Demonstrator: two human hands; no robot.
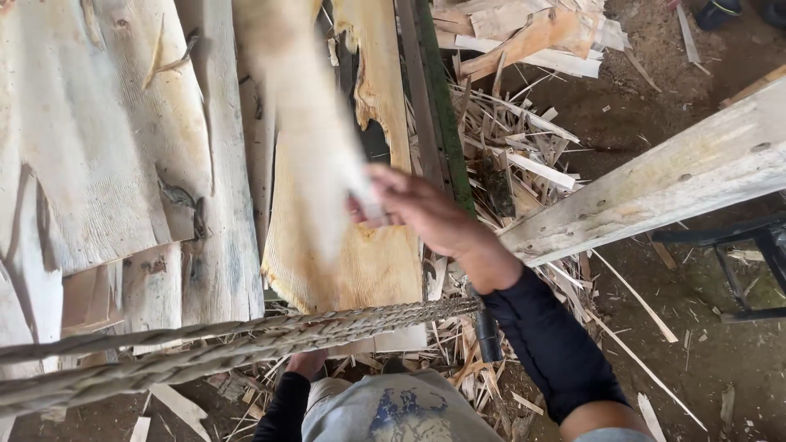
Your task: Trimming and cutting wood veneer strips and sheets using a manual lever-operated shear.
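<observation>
Head view. Our right hand [426,214] is closed on the lower end of a pale strip of wood [307,123], blurred by motion; its long axis runs from the grip toward 11 o'clock, over the stacked thin sheets [115,147]. Our left hand [307,362] sits low at 7 o'clock from the right, mostly hidden behind two twisted ropes [205,344]; we cannot tell its grip. The right hand is plainly the nearer to the strip. At 3 o'clock a rough plank [655,188] slants upward; splinters and scraps [516,147] litter the ground between.
</observation>
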